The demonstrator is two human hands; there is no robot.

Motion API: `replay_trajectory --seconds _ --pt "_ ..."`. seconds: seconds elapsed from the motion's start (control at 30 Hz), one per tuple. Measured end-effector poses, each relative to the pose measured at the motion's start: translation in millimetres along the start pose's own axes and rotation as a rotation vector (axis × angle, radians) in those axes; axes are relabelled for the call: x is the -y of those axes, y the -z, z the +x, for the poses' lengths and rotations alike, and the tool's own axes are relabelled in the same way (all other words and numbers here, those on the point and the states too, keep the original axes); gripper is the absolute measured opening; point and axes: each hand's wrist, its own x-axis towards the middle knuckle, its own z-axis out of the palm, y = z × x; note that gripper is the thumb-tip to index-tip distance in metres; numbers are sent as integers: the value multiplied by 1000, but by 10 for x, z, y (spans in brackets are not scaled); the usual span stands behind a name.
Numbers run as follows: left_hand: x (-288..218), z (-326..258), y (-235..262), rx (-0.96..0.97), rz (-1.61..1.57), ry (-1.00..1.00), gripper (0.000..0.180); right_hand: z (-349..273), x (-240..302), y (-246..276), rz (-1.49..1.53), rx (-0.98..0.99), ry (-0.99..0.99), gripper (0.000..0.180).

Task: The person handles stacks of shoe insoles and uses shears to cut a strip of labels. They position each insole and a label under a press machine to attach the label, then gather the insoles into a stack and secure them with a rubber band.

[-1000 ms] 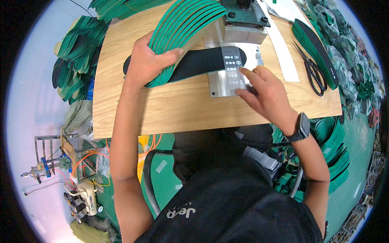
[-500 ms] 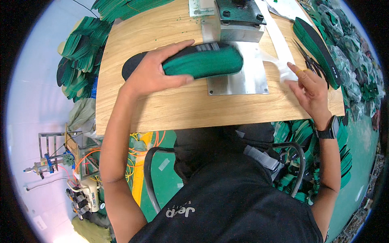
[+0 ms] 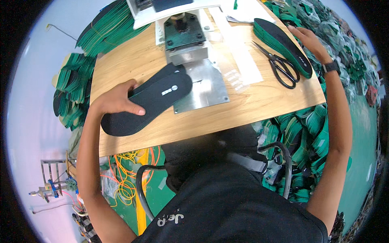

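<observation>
While the left hand (image 3: 115, 98) is grasping black insoles (image 3: 156, 99) near the table's (image 3: 182, 126) left front corner, the right hand (image 3: 311, 41) is hovering open beyond the right edge; an insole stack (image 3: 285, 43) and scissors (image 3: 273, 58) are lying between it and the press (image 3: 188, 53).

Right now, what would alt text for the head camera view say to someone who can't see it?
A person's left hand grips black insoles over a wooden table, one end overlapping a shiny metal plate. The right hand, seemingly empty, is beside a stack of green-sided insoles, with black scissors lying next to it.
</observation>
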Motion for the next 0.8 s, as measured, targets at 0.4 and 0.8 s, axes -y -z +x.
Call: replay_trajectory --seconds 0.4,0.8 --pt "-183 -611 -273 -438 414 125 77 262 -189 -252 -68 175 -47 91" --pt "-1 -821 -301 -467 243 134 70 1 87 -267 -262 34 59 68"
